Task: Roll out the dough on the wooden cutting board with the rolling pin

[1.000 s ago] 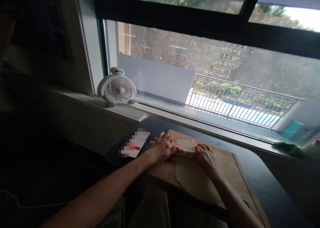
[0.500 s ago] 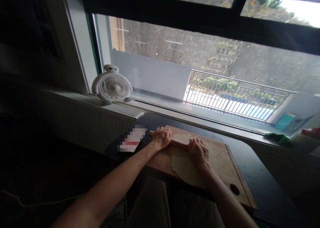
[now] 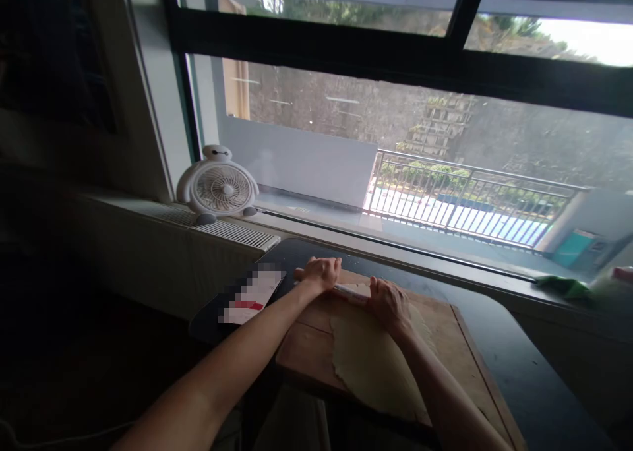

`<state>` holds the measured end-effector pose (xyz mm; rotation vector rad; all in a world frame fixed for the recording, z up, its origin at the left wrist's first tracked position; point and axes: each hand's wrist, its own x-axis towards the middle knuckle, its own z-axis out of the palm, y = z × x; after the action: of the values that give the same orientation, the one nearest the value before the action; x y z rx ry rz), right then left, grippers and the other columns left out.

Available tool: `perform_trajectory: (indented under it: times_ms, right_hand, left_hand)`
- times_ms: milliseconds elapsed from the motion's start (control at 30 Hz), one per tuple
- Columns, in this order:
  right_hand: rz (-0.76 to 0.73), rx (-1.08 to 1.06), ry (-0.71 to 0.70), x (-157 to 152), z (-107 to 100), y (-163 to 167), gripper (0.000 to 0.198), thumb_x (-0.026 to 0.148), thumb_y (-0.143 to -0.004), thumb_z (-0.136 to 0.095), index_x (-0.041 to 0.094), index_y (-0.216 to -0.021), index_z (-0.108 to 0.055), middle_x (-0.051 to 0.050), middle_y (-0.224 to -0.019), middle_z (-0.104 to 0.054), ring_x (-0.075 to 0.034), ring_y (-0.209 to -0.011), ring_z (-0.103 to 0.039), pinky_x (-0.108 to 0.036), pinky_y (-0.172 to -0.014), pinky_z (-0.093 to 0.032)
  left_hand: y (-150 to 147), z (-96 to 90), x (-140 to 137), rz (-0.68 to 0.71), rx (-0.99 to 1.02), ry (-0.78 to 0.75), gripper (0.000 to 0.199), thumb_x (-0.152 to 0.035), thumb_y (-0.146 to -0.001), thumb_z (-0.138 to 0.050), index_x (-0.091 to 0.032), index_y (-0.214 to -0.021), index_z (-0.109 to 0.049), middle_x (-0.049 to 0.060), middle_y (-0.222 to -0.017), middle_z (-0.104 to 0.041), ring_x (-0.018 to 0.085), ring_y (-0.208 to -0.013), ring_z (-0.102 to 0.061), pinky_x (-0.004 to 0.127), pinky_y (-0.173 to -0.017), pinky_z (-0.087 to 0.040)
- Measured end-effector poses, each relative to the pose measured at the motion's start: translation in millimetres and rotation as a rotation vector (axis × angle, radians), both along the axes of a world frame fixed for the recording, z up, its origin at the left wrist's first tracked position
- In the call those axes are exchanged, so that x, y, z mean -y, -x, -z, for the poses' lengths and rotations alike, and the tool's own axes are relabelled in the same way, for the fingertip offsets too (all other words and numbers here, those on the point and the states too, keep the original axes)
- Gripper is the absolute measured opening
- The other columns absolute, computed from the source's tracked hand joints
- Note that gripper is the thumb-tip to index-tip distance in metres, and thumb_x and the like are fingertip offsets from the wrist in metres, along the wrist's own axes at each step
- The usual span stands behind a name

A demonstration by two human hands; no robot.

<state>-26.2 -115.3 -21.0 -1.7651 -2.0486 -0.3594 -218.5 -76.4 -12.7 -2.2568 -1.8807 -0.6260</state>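
A rolling pin (image 3: 352,295) lies across the far part of a flattened sheet of dough (image 3: 368,352). My left hand (image 3: 322,273) is closed round the pin's left end, and a short wooden stub pokes out beyond it. Further right, my right hand (image 3: 391,300) grips the pin over the dough, its forearm crossing above the sheet. The dough is thin and pale with a ragged edge, spread on a wooden cutting board (image 3: 309,355). Part of the sheet is hidden under my right arm, and the pin's right end is covered by my hand.
The board rests on a dark table (image 3: 514,345). At the table's left lies a flat item with a blurred, pale and red face (image 3: 257,299). A white fan (image 3: 217,186) stands on the radiator (image 3: 242,232) by the window. A green cloth (image 3: 564,287) sits on the sill.
The view has tilted up, so everything sits lower in the picture. Both hands remain on the rolling pin at the dough's far side; the dough reaches nearer the board's front edge.
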Motion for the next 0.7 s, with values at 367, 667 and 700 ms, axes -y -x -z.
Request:
perform_trajectory:
  times_ms: [367, 667, 700]
  right_hand:
    - [-0.014, 0.007, 0.048, 47.0, 6.1, 9.2, 0.041, 0.035, -0.096, -0.023, 0.018, -0.091, -0.059, -0.008, -0.093, -0.064, -0.018, -0.093, -0.055, -0.028, -0.082, -0.033]
    - [-0.072, 0.000, 0.129, 37.6, -11.0, 17.1, 0.033, 0.028, -0.093, -0.031, 0.018, -0.084, -0.062, -0.007, -0.089, -0.066, -0.017, -0.087, -0.058, -0.025, -0.076, -0.037]
    - [-0.075, -0.002, 0.157, 31.6, -11.6, 22.6, 0.036, 0.029, -0.093, -0.031, 0.019, -0.081, -0.063, -0.006, -0.085, -0.067, -0.017, -0.083, -0.060, -0.025, -0.074, -0.038]
  left_hand:
    - [2.9, 8.9, 47.8, -0.008, 0.009, -0.061, 0.043, -0.035, -0.093, -0.028, -0.014, -0.081, -0.065, 0.014, -0.092, -0.066, 0.025, -0.099, -0.056, 0.038, -0.088, -0.037]
    - [34.0, 0.3, 120.2, 0.114, 0.030, -0.181, 0.013, -0.028, -0.085, -0.047, -0.021, -0.086, -0.058, 0.003, -0.097, -0.061, 0.017, -0.093, -0.054, 0.031, -0.088, -0.038]
    - [37.2, 1.4, 117.6, 0.110, 0.030, -0.176, 0.014, -0.029, -0.085, -0.046, -0.021, -0.088, -0.058, 0.003, -0.098, -0.061, 0.017, -0.094, -0.055, 0.031, -0.088, -0.038]
